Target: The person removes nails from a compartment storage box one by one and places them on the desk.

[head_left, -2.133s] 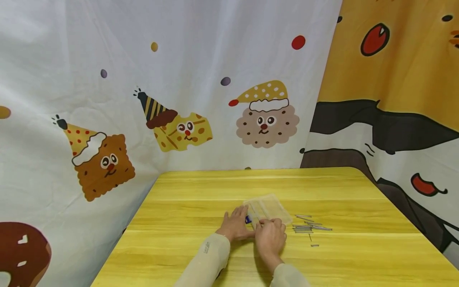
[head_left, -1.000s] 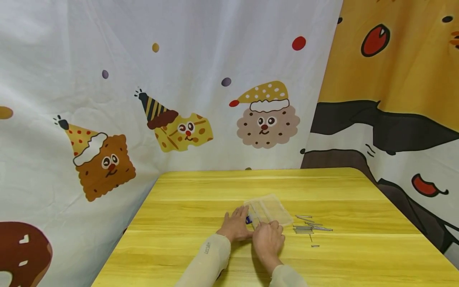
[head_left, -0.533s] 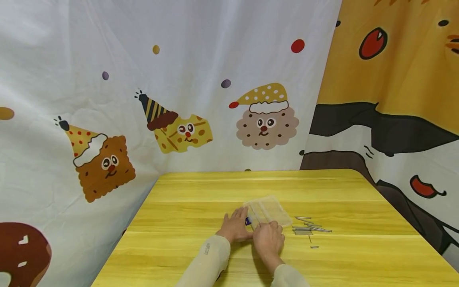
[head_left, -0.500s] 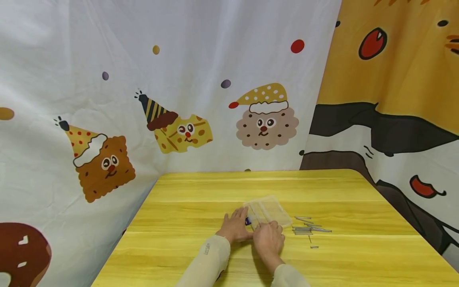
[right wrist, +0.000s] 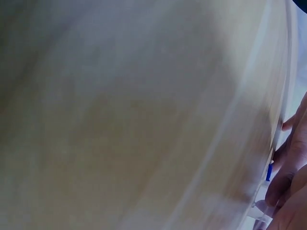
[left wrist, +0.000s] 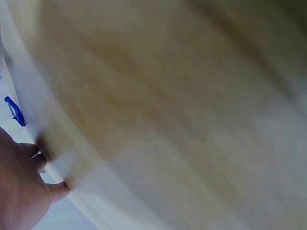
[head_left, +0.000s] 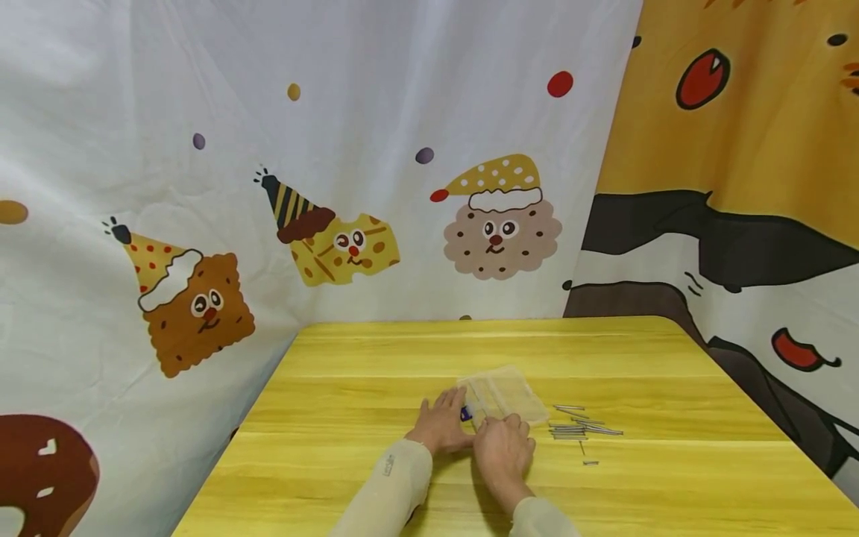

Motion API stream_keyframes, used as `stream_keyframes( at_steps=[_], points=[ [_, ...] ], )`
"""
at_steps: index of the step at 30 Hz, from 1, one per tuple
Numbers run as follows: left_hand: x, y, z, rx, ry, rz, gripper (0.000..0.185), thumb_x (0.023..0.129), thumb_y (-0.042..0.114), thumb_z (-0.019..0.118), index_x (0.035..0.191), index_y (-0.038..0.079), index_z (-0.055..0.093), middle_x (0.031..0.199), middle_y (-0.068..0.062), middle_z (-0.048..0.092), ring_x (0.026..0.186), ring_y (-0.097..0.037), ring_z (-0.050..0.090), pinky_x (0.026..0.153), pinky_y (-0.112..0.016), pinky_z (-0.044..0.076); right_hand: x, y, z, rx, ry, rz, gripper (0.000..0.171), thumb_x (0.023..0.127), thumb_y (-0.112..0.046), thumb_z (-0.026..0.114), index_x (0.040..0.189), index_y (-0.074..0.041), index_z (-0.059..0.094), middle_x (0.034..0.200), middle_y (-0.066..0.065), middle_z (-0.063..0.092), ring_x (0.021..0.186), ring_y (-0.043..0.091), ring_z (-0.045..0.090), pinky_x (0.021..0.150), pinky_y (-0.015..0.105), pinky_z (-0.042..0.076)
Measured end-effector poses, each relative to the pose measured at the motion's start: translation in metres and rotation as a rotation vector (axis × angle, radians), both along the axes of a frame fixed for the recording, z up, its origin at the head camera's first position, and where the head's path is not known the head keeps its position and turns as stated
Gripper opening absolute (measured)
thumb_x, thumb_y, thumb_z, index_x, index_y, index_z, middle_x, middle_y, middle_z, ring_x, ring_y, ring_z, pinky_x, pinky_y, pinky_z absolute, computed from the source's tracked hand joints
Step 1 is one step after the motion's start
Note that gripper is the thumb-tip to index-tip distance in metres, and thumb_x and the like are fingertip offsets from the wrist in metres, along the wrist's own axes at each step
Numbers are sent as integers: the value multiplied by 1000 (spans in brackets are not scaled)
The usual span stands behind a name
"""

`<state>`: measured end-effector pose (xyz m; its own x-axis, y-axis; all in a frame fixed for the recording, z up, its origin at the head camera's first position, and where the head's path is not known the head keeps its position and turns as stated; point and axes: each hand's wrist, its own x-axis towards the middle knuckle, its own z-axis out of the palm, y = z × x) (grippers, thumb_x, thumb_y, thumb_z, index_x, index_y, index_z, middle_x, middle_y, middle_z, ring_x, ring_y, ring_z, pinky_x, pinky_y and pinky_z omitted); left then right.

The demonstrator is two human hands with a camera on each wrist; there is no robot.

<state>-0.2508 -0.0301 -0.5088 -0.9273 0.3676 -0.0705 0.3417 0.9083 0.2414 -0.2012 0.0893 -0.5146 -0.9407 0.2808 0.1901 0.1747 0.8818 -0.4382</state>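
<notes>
A clear plastic box (head_left: 506, 391) lies flat on the yellow table (head_left: 376, 358), with a small blue clasp (head_left: 464, 413) at its near left corner. My left hand (head_left: 443, 416) rests flat beside that corner, fingers straight and touching the box's left edge. My right hand (head_left: 505, 436) has its fingers curled over the box's near edge, pinching it. In the left wrist view my left hand (left wrist: 21, 191) shows near the blue clasp (left wrist: 14, 111). The right wrist view is blurred, showing right fingers (right wrist: 288, 167) by the clasp (right wrist: 269, 171).
Several thin metal pins (head_left: 582, 429) lie loose on the table just right of the box, with one short piece (head_left: 589, 462) nearer me. Cartoon-printed curtains (head_left: 335, 186) hang close behind and on both sides of the table.
The right hand has drawn slightly left and toward me along the box's near edge. The left hand and the box stay put.
</notes>
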Motion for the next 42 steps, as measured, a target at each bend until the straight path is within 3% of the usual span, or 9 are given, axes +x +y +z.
stream_keyframes(
  at_steps=[6, 14, 17, 23, 32, 38, 42],
  points=[
    [0, 0, 1, -5, 16, 6, 99, 84, 70, 61, 157, 12, 26, 158, -9, 34, 145, -27, 31, 114, -60, 25, 0, -1, 3, 8, -32, 4, 30, 99, -25, 52, 95, -6, 75, 86, 18, 53, 87, 36, 52, 70, 54, 45],
    [-8, 1, -13, 3, 21, 5, 97, 86, 70, 59, 158, 15, 24, 159, -9, 33, 145, -27, 30, 113, -62, 24, 2, -4, 4, -22, -59, 1, 31, 100, -26, 53, 109, -6, 75, 92, 20, 54, 90, 38, 51, 70, 54, 46],
    [-6, 1, -7, -10, 9, 4, 97, 87, 70, 58, 159, 15, 23, 159, -9, 33, 146, -26, 30, 114, -61, 24, 1, -3, 6, -48, -73, 9, 31, 99, -25, 53, 111, -6, 74, 94, 21, 55, 92, 39, 51, 72, 55, 46],
    [-1, 0, -1, -7, 10, 7, 103, 84, 72, 60, 158, 11, 24, 159, -9, 33, 145, -27, 30, 114, -60, 24, 1, 2, 11, -130, -71, 36, 26, 98, -22, 56, 100, -7, 77, 94, 19, 57, 91, 39, 51, 73, 57, 46],
    [1, 0, -1, 20, 3, 12, 111, 79, 77, 62, 158, 9, 24, 159, -11, 32, 145, -28, 30, 114, -61, 23, -3, 13, 20, -264, -71, 61, 17, 92, -17, 65, 93, -11, 80, 97, 17, 66, 94, 43, 56, 72, 59, 50],
    [1, -1, -1, 26, -10, 12, 116, 75, 82, 60, 159, 11, 22, 160, -10, 30, 146, -27, 28, 115, -60, 21, -8, 23, 23, -347, -25, 83, 11, 85, -12, 72, 89, -8, 81, 94, 11, 75, 92, 39, 68, 69, 49, 57],
    [1, 0, -1, 15, -1, 8, 116, 75, 83, 59, 159, 11, 23, 160, -11, 30, 146, -27, 28, 115, -60, 22, -13, 28, 23, -314, -68, 89, 7, 83, -12, 74, 82, -10, 81, 87, 9, 75, 80, 31, 70, 61, 44, 57]
  ],
)
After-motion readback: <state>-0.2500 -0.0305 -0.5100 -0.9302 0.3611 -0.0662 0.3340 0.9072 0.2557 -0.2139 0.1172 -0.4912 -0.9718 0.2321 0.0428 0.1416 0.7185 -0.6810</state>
